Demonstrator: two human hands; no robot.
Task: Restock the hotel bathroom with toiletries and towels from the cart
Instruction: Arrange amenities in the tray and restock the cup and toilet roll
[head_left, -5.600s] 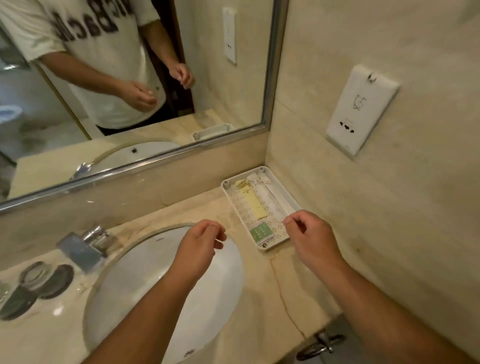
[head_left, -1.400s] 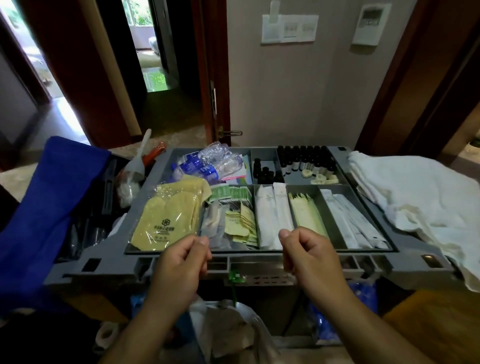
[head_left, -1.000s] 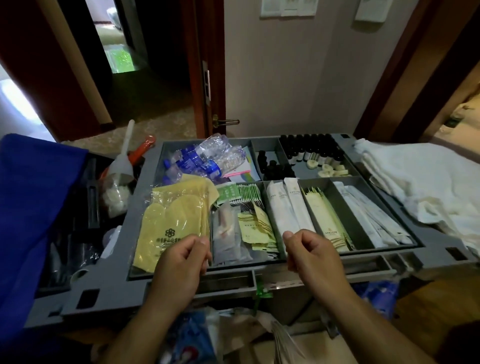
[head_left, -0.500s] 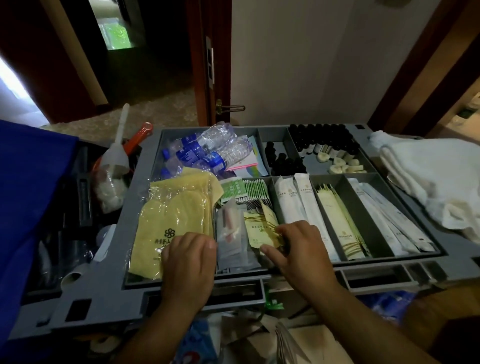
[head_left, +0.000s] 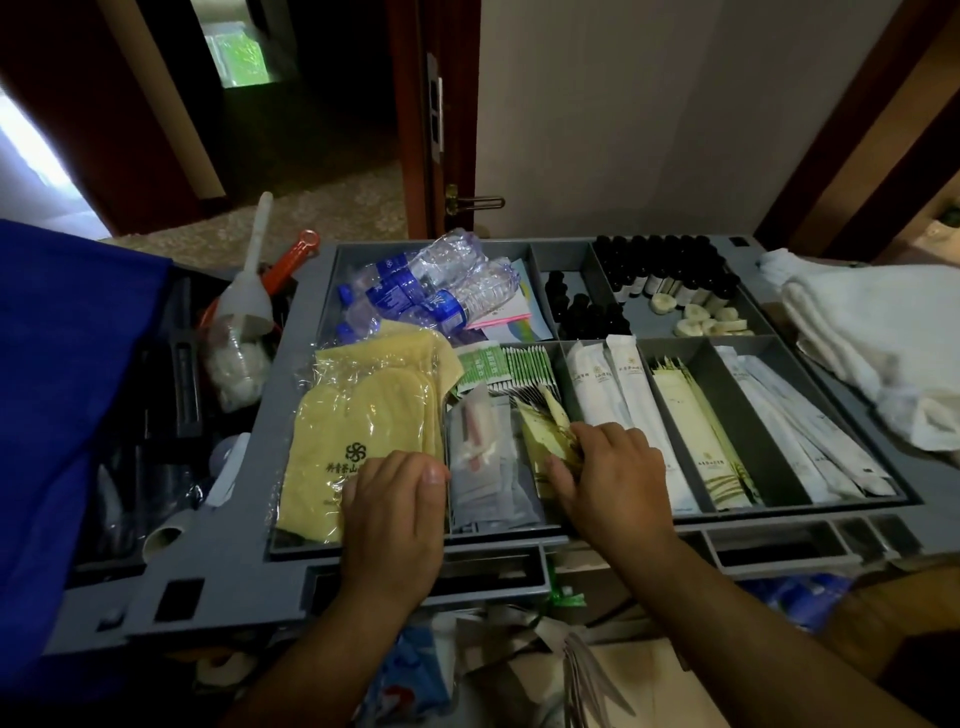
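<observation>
The right hand (head_left: 613, 478) curls its fingers into the stack of pale yellow sachets (head_left: 543, 434), gripping their near end. The left hand (head_left: 395, 499) rests on the big yellow packets (head_left: 358, 426) one compartment to the left, and I cannot tell whether it grips them. The sachets stand in the cart tray (head_left: 249, 561) right at the right fingertips, long side running away from the hands, so the right hand is nearer for the lift.
</observation>
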